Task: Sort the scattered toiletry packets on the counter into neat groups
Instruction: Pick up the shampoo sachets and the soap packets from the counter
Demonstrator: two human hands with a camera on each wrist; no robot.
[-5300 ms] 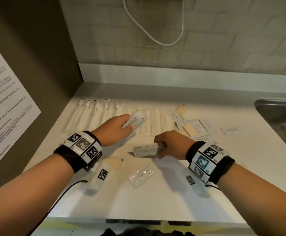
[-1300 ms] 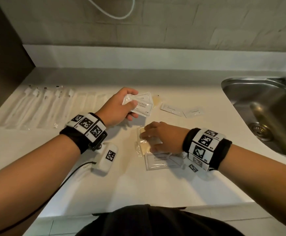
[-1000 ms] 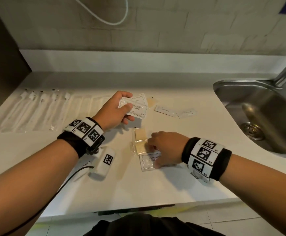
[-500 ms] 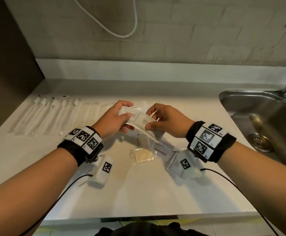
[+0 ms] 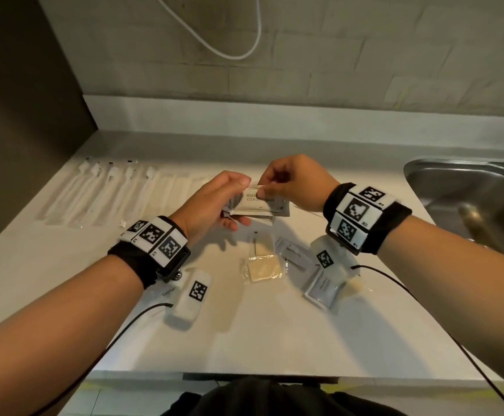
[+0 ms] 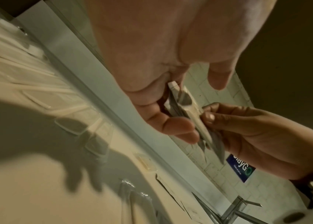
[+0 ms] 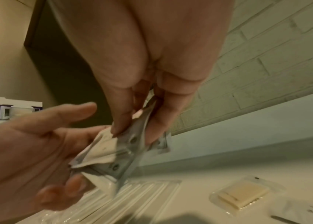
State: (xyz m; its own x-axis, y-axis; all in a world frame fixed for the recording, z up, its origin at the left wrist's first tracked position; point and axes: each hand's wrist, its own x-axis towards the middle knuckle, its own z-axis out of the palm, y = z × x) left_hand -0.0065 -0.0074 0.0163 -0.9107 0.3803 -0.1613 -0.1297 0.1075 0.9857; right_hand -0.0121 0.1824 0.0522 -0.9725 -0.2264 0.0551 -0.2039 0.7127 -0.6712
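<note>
On the white table point(image 5: 259, 334), far left, a row of long clear-wrapped sticks point(image 5: 118, 196) lies side by side; steel sink point(image 5: 467, 187) at right edge. Above table centre, left hand point(image 5: 211, 202) holds a stack of shampoo/conditioner packets point(image 5: 262, 204), thumb on top, fingers curled under. Right hand point(image 5: 292, 183) pinches top packet's upper edge between thumb and fingers point(image 5: 264, 192). Both hands grip, stack off the table. Below hands on table: clear pouch with a pale yellow pad point(image 5: 264, 267), just right of it a white toothpaste sachet point(image 5: 294, 255), then another shampoo/conditioner sachet point(image 5: 324, 288) partly under the right wrist device. Small white sachet point(image 5: 169, 292) near left wrist, mostly hidden
</note>
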